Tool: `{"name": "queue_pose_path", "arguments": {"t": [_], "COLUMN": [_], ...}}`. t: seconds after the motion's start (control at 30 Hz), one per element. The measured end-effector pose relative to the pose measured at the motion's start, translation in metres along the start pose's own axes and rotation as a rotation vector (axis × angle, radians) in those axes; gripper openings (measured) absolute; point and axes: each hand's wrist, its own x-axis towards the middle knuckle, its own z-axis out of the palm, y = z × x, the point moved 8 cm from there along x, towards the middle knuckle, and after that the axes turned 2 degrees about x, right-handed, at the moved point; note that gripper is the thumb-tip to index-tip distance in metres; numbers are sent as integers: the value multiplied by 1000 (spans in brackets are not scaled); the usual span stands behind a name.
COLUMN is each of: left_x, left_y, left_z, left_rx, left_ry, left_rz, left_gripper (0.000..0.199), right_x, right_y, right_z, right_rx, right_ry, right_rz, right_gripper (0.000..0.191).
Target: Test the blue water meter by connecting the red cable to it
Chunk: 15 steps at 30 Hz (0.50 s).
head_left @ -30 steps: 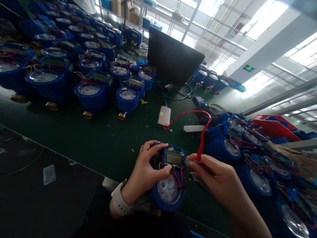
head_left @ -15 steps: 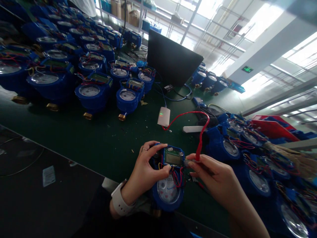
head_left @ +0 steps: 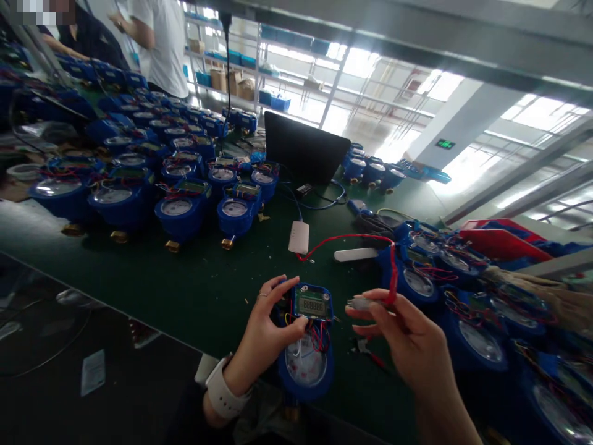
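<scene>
My left hand [head_left: 269,324] grips the display housing of a blue water meter [head_left: 306,368], thumb on the near edge and fingers on the far edge. Its small LCD screen [head_left: 311,305] shows digits, and red, blue and yellow wires loop below it over the round dial. To the right, apart from the meter, my right hand [head_left: 401,324] pinches a grey pin connector [head_left: 361,303] whose pins point left. A red cable [head_left: 352,236] runs from it to a small white adapter box [head_left: 299,237]. Red-handled cutters [head_left: 368,353] lie beside the meter, below my right hand.
Rows of blue meters [head_left: 183,207] stand at the left, and more [head_left: 482,327] crowd the right. A dark laptop [head_left: 306,148] stands at the back. Near the right-hand meters lies a white strip [head_left: 356,254]. A person in a white shirt [head_left: 162,49] stands far left.
The connector has come away from the meter's right side as my right hand moved slightly right. Digits now show on the formerly blank display. The camera view has tilted up, bringing people into sight.
</scene>
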Motion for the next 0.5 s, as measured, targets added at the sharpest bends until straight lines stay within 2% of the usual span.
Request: {"name": "queue_pose_path", "arguments": {"t": [0.1, 0.17, 0.2, 0.23, 0.37, 0.43, 0.5], "left_x": [-4, -8, -9, -10, -11, -9, -7], "left_y": [12, 30, 40, 51, 79, 83, 84], "left_z": [-14, -18, -16, -10, 23, 35, 41], "left_rx": [63, 57, 37, 15, 1, 38, 89], "left_ry": [103, 124, 96, 42, -209, -249, -239], "left_rz": [41, 98, 131, 156, 142, 131, 146], "left_gripper": [54, 34, 27, 27, 39, 38, 37], "right_x": [1, 1, 1, 0, -5, -6, -7], "right_y": [-4, -5, -4, -5, -8, -10, -12], "right_z": [-2, 4, 8, 11, 22, 24, 24], "right_rx": [171, 303, 358, 395, 443, 479, 510], "right_ry": [28, -9, -21, -33, -60, -75, -73], "right_rz": [-51, -64, -69, -75, -114, -121, -126], "right_gripper": [18, 17, 17, 16, 15, 14, 12]}}
